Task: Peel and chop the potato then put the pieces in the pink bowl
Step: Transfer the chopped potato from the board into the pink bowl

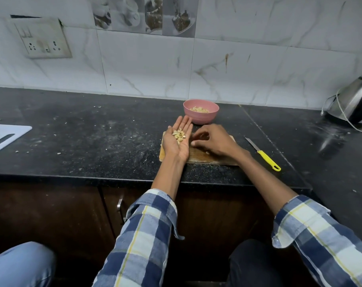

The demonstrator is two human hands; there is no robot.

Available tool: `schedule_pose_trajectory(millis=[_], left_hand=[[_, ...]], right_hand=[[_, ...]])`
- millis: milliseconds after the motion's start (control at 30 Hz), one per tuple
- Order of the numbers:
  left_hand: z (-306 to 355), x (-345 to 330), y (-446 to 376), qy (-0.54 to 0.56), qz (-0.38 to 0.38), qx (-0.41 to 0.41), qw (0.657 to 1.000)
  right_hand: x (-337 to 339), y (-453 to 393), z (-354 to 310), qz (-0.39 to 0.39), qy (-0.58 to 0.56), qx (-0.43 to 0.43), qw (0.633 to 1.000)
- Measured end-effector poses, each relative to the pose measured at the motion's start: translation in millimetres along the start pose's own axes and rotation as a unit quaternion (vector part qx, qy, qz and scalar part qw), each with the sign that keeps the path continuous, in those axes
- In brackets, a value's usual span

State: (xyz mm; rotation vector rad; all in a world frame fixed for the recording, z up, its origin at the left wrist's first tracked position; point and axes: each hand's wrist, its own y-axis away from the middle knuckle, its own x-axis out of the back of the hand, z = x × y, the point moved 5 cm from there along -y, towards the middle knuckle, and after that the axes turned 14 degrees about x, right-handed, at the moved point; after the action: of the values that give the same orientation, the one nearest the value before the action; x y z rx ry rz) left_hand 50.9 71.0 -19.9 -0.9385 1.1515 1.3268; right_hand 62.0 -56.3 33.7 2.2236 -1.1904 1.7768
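The pink bowl (pixel 201 111) stands just above the middle of the frame on the dark tabletop (pixel 93 131), close to the tiled wall. It holds a shallow layer of pale chopped potato pieces (pixel 199 109).

Just below the bowl lies a wooden cutting board (pixel 198 155), mostly covered by the two hands. The left hand (pixel 177 141) is turned palm up over the left part of the board, fingers straight and together, their tips reaching almost to the bowl's base. A small heap of chopped potato bits (pixel 178 135) rests in its flat palm. The right hand (pixel 212 141) lies palm down on the board just right of the left one, fingers curled inward toward the board surface; whether they pinch any piece cannot be told, since the fingertips hide what is under them.

To the right of the board, apart from it, a knife (pixel 262 154) with a yellow handle lies on the tabletop, its blade pointing to the upper left. At the left edge of the frame sits a white cutting board (pixel 8 135); a steel kettle (pixel 354 100) stands at the right edge. A switch-and-socket plate (pixel 41 39) is on the wall at upper left. No writing is readable anywhere.
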Motion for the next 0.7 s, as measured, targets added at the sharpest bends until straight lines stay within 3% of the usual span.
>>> schedule_pose_trajectory(millis=[133, 300, 467, 567, 700], left_hand=[[-0.7, -2.0, -0.7, -0.010, -0.004, 0.005, 1.000], [-5.0, -3.8, 0.7, -0.024, -0.004, 0.017, 1.000], [-16.4, -9.8, 4.5, -0.055, -0.003, 0.077, 0.995], [-17.2, -10.9, 4.6, -0.058, -0.002, 0.088, 0.994], [-14.7, -10.3, 3.7, -0.065, 0.002, 0.086, 0.994]], right_hand=[[-7.5, 4.3, -6.0, 0.019, 0.019, 0.074, 0.997], [15.3, 12.2, 9.7, -0.058, 0.041, 0.034, 0.997], [31.0, 27.9, 24.5, -0.074, 0.052, -0.013, 0.996], [13.5, 31.4, 18.7, -0.116, 0.097, -0.009, 0.989], [21.5, 32.7, -2.7, -0.118, 0.046, 0.021, 0.992]])
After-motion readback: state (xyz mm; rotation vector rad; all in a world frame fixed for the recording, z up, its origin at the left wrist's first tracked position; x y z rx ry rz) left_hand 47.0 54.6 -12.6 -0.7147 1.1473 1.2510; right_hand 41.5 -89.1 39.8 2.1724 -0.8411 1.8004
